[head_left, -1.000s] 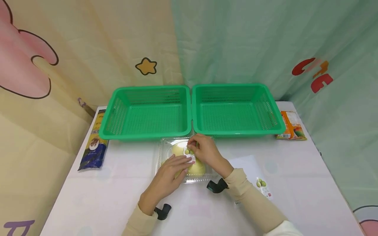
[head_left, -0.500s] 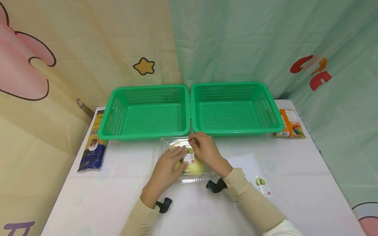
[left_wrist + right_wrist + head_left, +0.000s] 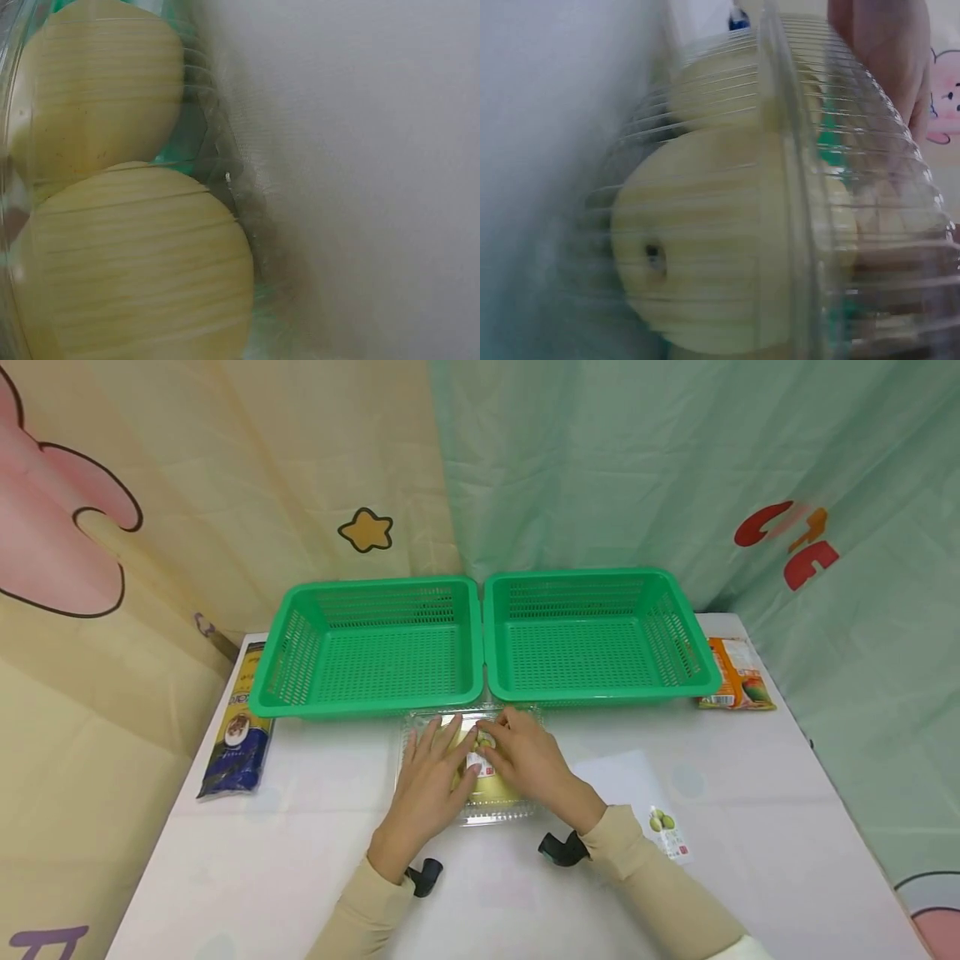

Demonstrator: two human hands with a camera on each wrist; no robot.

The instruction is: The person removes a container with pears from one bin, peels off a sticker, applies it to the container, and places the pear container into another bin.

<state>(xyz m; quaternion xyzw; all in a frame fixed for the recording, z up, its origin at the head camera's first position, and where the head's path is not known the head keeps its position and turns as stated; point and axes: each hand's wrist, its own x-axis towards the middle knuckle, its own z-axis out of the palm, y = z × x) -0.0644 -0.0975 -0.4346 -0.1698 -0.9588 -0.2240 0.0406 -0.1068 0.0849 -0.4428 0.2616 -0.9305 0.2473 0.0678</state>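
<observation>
A clear plastic clamshell box [image 3: 498,815] stands on the white table, its lid down, with large pale yellow round fruits inside. Through its ridged wall the left wrist view shows one fruit [image 3: 139,262], and the right wrist view shows another fruit [image 3: 705,232] with a dark stem spot. On the lid lies a small white label [image 3: 482,765] with a green fruit picture. My left hand [image 3: 426,777] rests spread on the lid's left part, thumb beside the label. My right hand [image 3: 531,757] touches the label's upper end with bent fingers; the contact is partly hidden.
Two green baskets [image 3: 367,703] stand side by side behind the box, almost against it. A blue and yellow packet [image 3: 238,735] lies at the left edge, an orange packet [image 3: 741,677] at the right. A white sheet [image 3: 615,770] bearing a similar fruit label lies partly under my right forearm.
My left hand has spread its fingers and moved up and left on the lid. My right hand has come down from its raised pinch onto the label's top. The box has stayed in place.
</observation>
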